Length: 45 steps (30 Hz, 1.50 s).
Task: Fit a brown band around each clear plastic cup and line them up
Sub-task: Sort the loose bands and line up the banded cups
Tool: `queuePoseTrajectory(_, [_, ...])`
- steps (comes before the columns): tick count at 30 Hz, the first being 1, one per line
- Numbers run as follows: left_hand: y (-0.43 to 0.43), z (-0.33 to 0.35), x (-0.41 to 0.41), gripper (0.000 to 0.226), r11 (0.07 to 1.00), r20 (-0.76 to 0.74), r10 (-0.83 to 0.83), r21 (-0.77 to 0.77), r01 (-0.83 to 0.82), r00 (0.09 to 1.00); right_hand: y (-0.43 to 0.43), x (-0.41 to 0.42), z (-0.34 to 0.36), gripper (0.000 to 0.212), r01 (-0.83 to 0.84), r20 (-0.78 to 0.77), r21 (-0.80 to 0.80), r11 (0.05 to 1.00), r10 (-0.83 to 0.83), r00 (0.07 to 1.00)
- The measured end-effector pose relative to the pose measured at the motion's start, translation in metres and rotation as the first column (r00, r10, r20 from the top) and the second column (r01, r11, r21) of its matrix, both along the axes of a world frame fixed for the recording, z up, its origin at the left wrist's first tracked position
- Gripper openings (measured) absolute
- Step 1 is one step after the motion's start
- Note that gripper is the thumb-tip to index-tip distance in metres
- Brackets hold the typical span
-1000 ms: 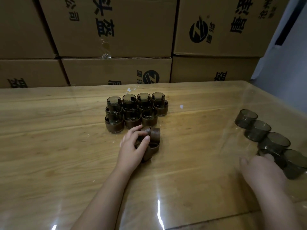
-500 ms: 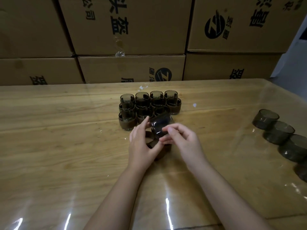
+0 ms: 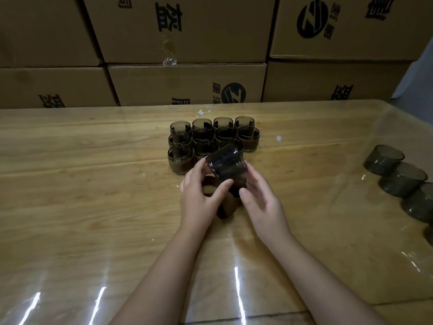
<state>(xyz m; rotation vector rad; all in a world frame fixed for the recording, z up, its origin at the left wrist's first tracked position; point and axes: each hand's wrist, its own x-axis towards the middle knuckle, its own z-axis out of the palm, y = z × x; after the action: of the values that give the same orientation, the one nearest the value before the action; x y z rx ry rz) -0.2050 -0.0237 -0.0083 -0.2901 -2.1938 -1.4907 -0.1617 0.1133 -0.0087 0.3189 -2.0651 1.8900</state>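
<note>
Stacked cardboard boxes (image 3: 187, 31) wall off the far side of the bench (image 3: 70, 184). Toward its far edge stand the banded cups (image 3: 180, 160), packed in three tight rows, so that much is done. Well off to my right a line of bare cups (image 3: 384, 158) waits, at least four, the last cut off by the frame edge. My left hand (image 3: 199, 198) and right hand (image 3: 262, 202) are both curled round one cup (image 3: 226, 165), tilted just above the bench in front of the finished rows, thumbs pressed to its near side. I cannot tell whether a band has started onto it. Loose brown bands (image 3: 208, 187) lie beneath my hands. By my reckoning I am well along, with several cups left.
</note>
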Motion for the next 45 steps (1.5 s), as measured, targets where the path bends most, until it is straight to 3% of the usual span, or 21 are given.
queuePoseTrajectory(12, [-0.001,-0.001,-0.002,0.074,0.997,-0.069,0.026,-0.069,-0.030,0.997,-0.002,0.005,0.003,0.050,0.011,-0.049,-0.054,0.998,-0.014,0.999])
queuePoseTrajectory(18, [0.003,0.002,0.004,0.072,0.973,-0.129,-0.099,-0.220,0.069,0.987,0.002,0.003,0.011,0.047,0.050,-0.092,-0.117,0.992,-0.061,0.994])
queuePoseTrajectory(22, [0.008,0.001,0.005,0.072,0.957,-0.138,-0.156,-0.265,0.115,0.978,0.009,-0.001,0.012,0.042,0.080,-0.028,-0.140,0.987,-0.085,0.996])
queuePoseTrajectory(27, [0.006,0.003,0.004,0.073,0.981,-0.098,-0.104,-0.171,0.087,0.990,0.012,-0.006,0.009,0.054,0.032,0.042,-0.157,0.987,-0.026,0.999])
queuePoseTrajectory(33, [0.002,-0.002,-0.002,0.074,0.993,-0.116,0.057,-0.097,-0.068,0.992,0.004,-0.003,0.008,0.049,-0.006,0.021,-0.149,0.989,0.009,1.000])
queuePoseTrajectory(37, [0.001,-0.003,-0.004,0.073,0.990,-0.129,0.075,-0.106,-0.089,0.989,0.003,0.000,0.011,0.042,-0.003,-0.010,-0.167,0.986,0.001,1.000])
queuePoseTrajectory(45, [0.003,0.001,0.000,0.068,0.943,-0.266,-0.062,-0.332,-0.031,0.962,0.011,0.004,0.023,0.044,0.065,-0.057,-0.179,0.982,-0.076,0.995])
